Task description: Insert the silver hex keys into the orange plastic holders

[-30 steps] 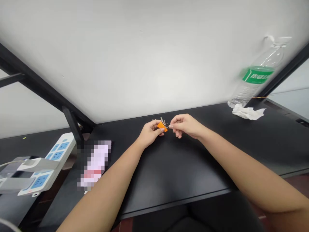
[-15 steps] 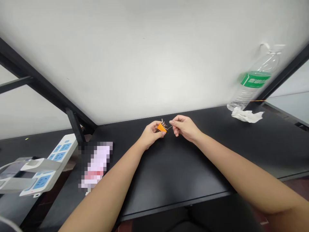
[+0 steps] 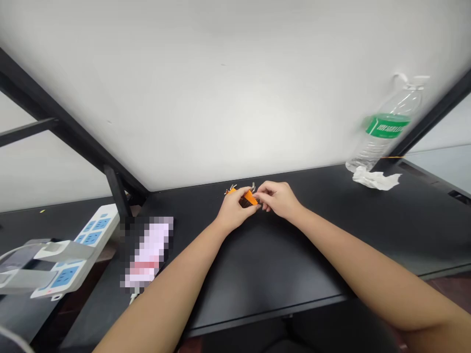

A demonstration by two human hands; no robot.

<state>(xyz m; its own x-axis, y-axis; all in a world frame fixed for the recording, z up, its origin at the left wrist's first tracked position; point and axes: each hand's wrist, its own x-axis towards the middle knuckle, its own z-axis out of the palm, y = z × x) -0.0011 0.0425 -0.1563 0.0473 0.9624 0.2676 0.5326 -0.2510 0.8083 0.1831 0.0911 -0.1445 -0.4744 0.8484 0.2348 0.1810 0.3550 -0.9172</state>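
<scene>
An orange hex key holder [image 3: 250,197] is gripped in my left hand [image 3: 234,210], the thumb on its near side and the fingers on its far side. Bent silver ends of hex keys [image 3: 253,187] stick up past the holder, and more bent ends [image 3: 230,189] show beyond the left fingers. My right hand [image 3: 276,198] is closed in a pinch at the holder's right end, on a thin hex key mostly covered by the fingertips. Both hands are over the black table [image 3: 272,260], near its back.
A white power strip [image 3: 99,220] with plugged-in adapters lies at the left. Beside it is a blurred-out pinkish item [image 3: 149,250] with a white cable. At the back right stand a clear bottle [image 3: 388,126] with a green label and a crumpled tissue [image 3: 377,179]. A wall rises behind.
My right hand has come up against the holder, and the thin key seen between the hands is now mostly hidden. The holder has turned in my left hand, showing bent ends on the left.
</scene>
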